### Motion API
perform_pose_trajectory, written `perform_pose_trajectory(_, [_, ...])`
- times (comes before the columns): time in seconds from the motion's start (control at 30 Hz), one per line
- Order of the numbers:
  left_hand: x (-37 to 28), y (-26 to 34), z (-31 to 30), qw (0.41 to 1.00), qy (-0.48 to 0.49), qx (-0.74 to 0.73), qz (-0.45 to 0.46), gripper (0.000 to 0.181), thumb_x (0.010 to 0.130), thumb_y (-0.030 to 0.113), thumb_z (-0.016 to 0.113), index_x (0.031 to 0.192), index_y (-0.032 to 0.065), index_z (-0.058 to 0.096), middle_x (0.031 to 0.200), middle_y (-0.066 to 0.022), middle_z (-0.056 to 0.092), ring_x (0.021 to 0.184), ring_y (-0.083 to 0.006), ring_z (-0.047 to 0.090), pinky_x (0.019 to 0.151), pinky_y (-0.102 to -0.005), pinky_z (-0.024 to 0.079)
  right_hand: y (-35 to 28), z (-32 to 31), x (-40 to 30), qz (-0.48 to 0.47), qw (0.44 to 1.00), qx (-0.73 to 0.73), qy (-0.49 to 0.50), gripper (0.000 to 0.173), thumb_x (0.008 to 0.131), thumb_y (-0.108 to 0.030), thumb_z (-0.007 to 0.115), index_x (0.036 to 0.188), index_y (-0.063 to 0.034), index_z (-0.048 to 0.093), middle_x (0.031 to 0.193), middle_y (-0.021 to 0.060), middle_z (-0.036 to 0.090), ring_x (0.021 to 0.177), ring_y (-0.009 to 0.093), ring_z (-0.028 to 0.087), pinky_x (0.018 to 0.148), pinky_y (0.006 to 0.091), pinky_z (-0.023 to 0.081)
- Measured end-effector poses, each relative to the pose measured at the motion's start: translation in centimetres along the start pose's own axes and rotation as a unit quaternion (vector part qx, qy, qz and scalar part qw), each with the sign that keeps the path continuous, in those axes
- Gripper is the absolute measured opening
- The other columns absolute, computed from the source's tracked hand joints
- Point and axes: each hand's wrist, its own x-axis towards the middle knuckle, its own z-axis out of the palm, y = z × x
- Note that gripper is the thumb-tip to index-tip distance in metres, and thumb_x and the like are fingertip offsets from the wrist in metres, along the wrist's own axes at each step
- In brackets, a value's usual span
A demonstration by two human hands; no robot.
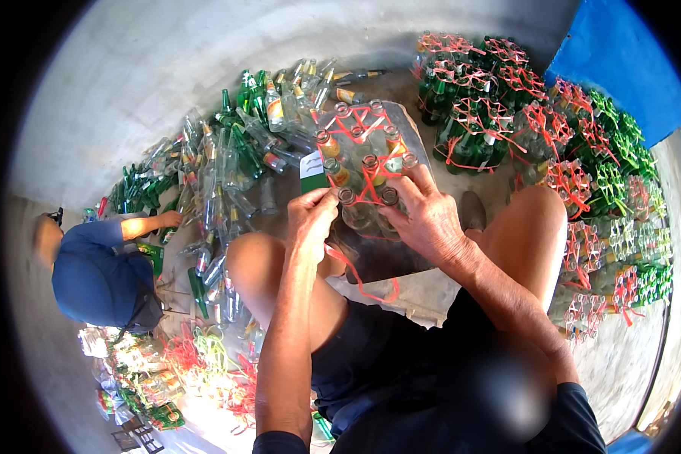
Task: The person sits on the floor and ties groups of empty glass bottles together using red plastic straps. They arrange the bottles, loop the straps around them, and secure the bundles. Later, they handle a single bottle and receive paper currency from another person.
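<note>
Several clear glass bottles point(371, 164) stand upright in a group on a dark board point(414, 136) between my knees. Red plastic strap point(354, 126) crisscrosses around their necks. My left hand point(312, 218) pinches the strap beside the near left bottle mouth, thumb and finger together; a loose red tail point(354, 278) hangs below it. My right hand point(425, 213) is at the near right bottles, its fingers around the necks and strap there; what its fingertips grip is partly hidden. A green and white card or box point(313, 173) is left of the group.
Loose clear and green bottles point(210, 164) are heaped on the left. Strapped bottle bundles point(479, 125) stand on the right, near a blue panel point(624, 68). A person in a blue shirt point(99, 272) reaches into the heap. Red and green straps point(198, 354) lie at lower left.
</note>
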Motion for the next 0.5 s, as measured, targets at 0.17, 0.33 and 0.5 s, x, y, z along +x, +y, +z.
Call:
perform_pose_trajectory(0.17, [0.4, -0.9, -0.4, 0.998, -0.030, -0.056, -0.020, 0.021, 0.100, 0.018, 0.075, 0.113, 0.0013, 0.077, 0.068, 0.0097, 0.049, 0.051, 0.0016, 0.034, 0.042, -0.0194, 0.021, 0.2, 0.2, -0.4, 0.010, 0.999, -0.052, -0.007, 0.051, 0.081, -0.018, 0.088, 0.126, -0.0108, 0.066, 0.117, 0.0110, 0.066, 0.081, 0.030, 0.074, 0.067, 0.0419, 0.062])
perform_pose_trajectory(0.33, [0.8, -1.3, -0.8, 0.992, -0.063, -0.099, -0.046, 0.018, 0.100, 0.023, 0.076, 0.106, 0.0054, 0.078, 0.065, 0.0114, 0.046, 0.050, 0.0018, 0.032, 0.042, -0.0199, 0.020, 0.3, 0.8, -0.8, 0.073, 0.995, -0.007, -0.071, 0.050, 0.085, -0.022, 0.086, 0.129, -0.0100, 0.065, 0.096, 0.0117, 0.073, 0.077, 0.029, 0.075, 0.065, 0.0411, 0.060])
perform_pose_trajectory(0.5, [0.6, -1.5, -0.5, 0.992, -0.068, -0.107, -0.027, 0.021, 0.099, 0.027, 0.078, 0.102, 0.0070, 0.079, 0.064, 0.0121, 0.045, 0.049, 0.0022, 0.031, 0.042, -0.0203, 0.019, 0.8, 1.2, -0.8, 0.037, 0.998, 0.008, -0.058, 0.057, 0.089, -0.027, 0.081, 0.139, -0.0152, 0.057, 0.105, 0.0107, 0.073, 0.079, 0.038, 0.075, 0.064, 0.0488, 0.061])
